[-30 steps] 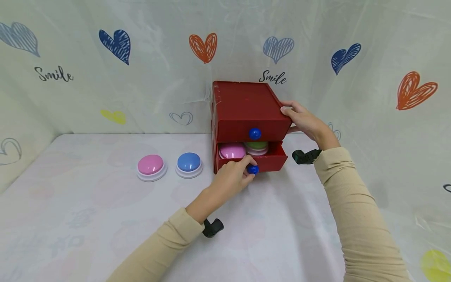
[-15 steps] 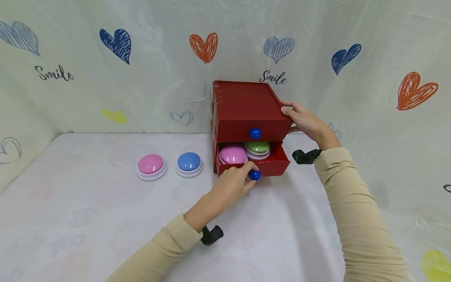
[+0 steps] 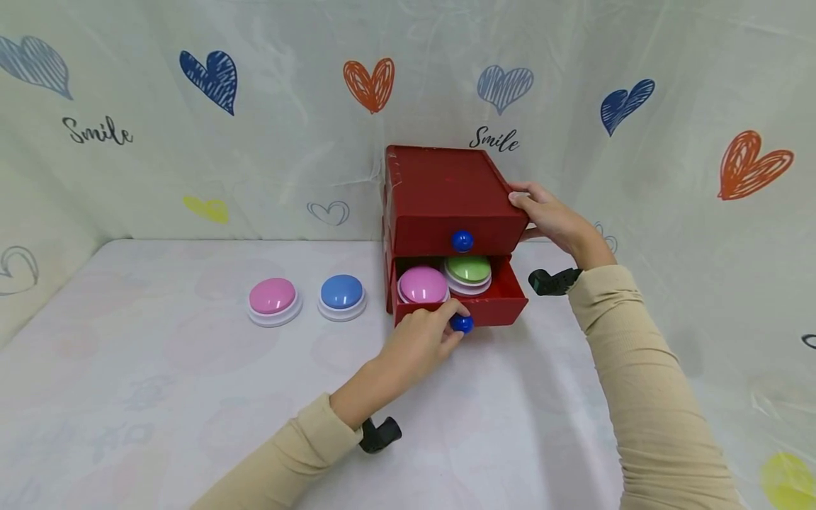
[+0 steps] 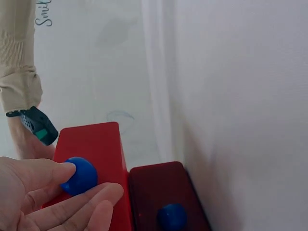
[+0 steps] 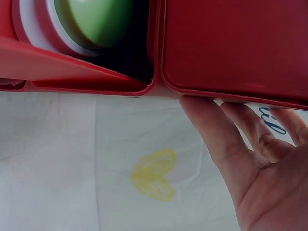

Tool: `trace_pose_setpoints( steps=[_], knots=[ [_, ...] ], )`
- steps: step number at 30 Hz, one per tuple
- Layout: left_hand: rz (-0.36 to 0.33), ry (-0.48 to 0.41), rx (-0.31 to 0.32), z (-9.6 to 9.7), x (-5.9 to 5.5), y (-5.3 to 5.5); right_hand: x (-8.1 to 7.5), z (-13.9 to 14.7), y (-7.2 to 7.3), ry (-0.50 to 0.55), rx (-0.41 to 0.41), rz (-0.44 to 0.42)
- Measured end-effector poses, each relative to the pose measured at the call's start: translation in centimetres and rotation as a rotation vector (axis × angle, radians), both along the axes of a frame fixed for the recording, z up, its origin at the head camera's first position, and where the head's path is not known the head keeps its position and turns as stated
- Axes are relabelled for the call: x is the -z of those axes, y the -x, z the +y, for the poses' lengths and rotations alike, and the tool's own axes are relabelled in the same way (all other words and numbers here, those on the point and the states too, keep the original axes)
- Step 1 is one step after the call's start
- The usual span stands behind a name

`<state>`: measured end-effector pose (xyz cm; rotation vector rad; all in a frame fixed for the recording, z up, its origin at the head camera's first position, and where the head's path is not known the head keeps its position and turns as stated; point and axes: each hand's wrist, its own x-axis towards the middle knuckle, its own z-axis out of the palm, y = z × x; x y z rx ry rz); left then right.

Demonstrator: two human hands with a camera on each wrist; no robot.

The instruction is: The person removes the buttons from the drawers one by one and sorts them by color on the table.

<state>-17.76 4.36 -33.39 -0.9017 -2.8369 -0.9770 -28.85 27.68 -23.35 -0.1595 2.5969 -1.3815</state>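
Observation:
A red two-drawer box (image 3: 440, 180) stands at the back of the table. Its lower drawer (image 3: 500, 312) is pulled partway out, with a pink push button (image 3: 423, 284) and a green push button (image 3: 468, 269) inside. My left hand (image 3: 414, 347) pinches the drawer's blue round knob (image 4: 83, 176) between thumb and fingers. Against the box's right side, near the top edge, my right hand (image 3: 553, 219) presses with its fingertips; the right wrist view shows those fingers (image 5: 216, 132) fairly straight along the red wall. The upper drawer, with its own blue knob (image 3: 462, 241), is closed.
Left of the box, a blue push button (image 3: 341, 292) and another pink push button (image 3: 273, 297) sit on white bases on the white-covered table (image 3: 191, 397). Right behind the box hangs a pale curtain (image 3: 274, 142) printed with hearts.
My left hand has drawn the lower drawer further out toward me, showing more of the pink and green buttons inside. The right hand has stayed against the box.

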Motion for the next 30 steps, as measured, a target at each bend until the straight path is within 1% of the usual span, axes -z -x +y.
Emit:
trace_pose_setpoints(
  steps=[4,10,15,19,30],
  knots=[
    [0.015,-0.005,0.011,-0.2,0.1,-0.4,-0.1,0.0,0.0,0.000,-0.004,-0.005],
    [0.005,-0.004,0.034,-0.2,0.1,-1.2,-0.1,0.0,0.1,-0.010,-0.004,-0.004],
    [0.015,0.004,0.050,-0.3,0.1,-1.8,-0.1,0.0,0.0,-0.009,0.003,-0.003],
    [0.021,0.008,0.053,-0.3,0.2,-2.0,0.0,0.1,0.1,-0.001,-0.004,-0.001],
    [0.006,0.013,0.068,-0.3,0.2,-2.5,-0.1,0.1,0.0,-0.005,-0.003,0.004]
  ],
)
